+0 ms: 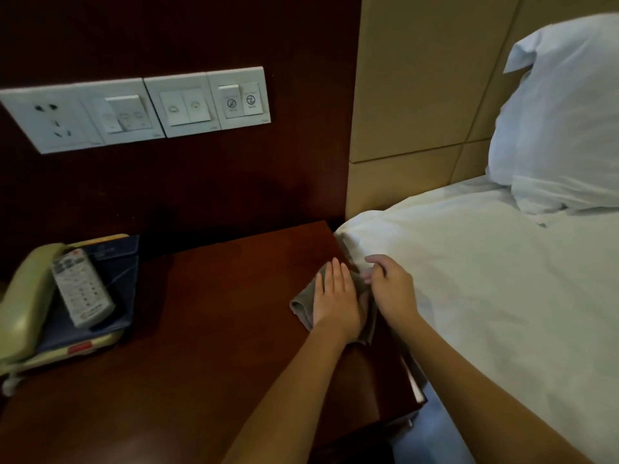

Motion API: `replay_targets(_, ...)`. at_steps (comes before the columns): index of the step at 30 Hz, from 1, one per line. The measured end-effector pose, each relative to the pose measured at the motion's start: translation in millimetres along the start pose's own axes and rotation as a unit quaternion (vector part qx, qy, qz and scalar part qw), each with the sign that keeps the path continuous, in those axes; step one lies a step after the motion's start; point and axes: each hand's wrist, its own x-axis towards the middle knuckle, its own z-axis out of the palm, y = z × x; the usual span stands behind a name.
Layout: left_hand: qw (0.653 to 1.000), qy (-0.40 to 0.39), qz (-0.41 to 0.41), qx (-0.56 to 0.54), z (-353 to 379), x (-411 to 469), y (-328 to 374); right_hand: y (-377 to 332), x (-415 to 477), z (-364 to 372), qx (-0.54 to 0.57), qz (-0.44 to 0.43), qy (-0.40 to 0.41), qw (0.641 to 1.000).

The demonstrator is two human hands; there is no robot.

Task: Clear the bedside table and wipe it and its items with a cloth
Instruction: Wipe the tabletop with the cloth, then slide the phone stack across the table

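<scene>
A grey cloth (303, 304) lies near the right edge of the dark wooden bedside table (207, 323). My left hand (336, 298) rests flat on top of it with the fingers together and stretched out. My right hand (390, 289) is beside it at the table's right edge, its fingers pinching the cloth's right side. At the table's left end a beige telephone (25, 303) stands with a dark blue folder (100, 326) lying over it and a white remote control (82, 291) on top of the folder.
A bed with a white duvet (485, 279) and a white pillow (566, 112) presses against the table's right side. White switch and socket plates (140, 108) are fixed on the dark wall panel behind. A padded beige headboard (418, 95) rises behind the bed.
</scene>
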Motion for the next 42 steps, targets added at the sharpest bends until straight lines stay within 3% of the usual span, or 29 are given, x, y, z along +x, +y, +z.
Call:
replay_targets(5,0.994,-0.045,0.023,0.096,3.3,-53.2,13.1,-22.8,-25.6,14.4,-0.058,-0.02,-0.068,0.996)
replay_targets(12,0.996,-0.055,0.063,0.018,12.9,-135.8,-26.8,-58.2,-88.8,41.7,-0.11,-0.036,-0.117,0.986)
replay_targets(18,0.997,0.005,-0.047,-0.06,15.1,-203.3,-123.3,-100.3,-138.0,79.8,-0.223,-0.122,-0.24,0.937)
replay_targets(23,0.982,0.025,-0.182,-0.055,19.6,-265.2,-217.2,-131.1,-185.2,123.9,-0.296,-0.19,-0.337,0.874)
replay_targets(28,0.969,0.052,-0.236,-0.049,27.1,-288.9,-270.7,-145.4,-212.0,155.5,-0.336,-0.229,-0.382,0.83)
replay_targets(31,0.955,0.064,-0.28,-0.072,26.2,-282.1,-268.6,-143.8,-213.5,167.2,-0.337,-0.243,-0.377,0.828)
replay_targets(33,0.921,0.144,-0.349,-0.096,26.9,-272.0,-268.0,-140.8,-210.1,175.3,-0.333,-0.247,-0.362,0.835)
replay_targets(36,0.904,0.149,-0.375,-0.145,30.2,-248.4,-274.5,-135.7,-200.5,180.3,-0.32,-0.255,-0.346,0.844)
replay_targets(42,0.922,0.164,-0.327,-0.123,27.9,-196.2,-269.6,-129.1,-165.1,188.6,-0.293,-0.241,-0.281,0.881)
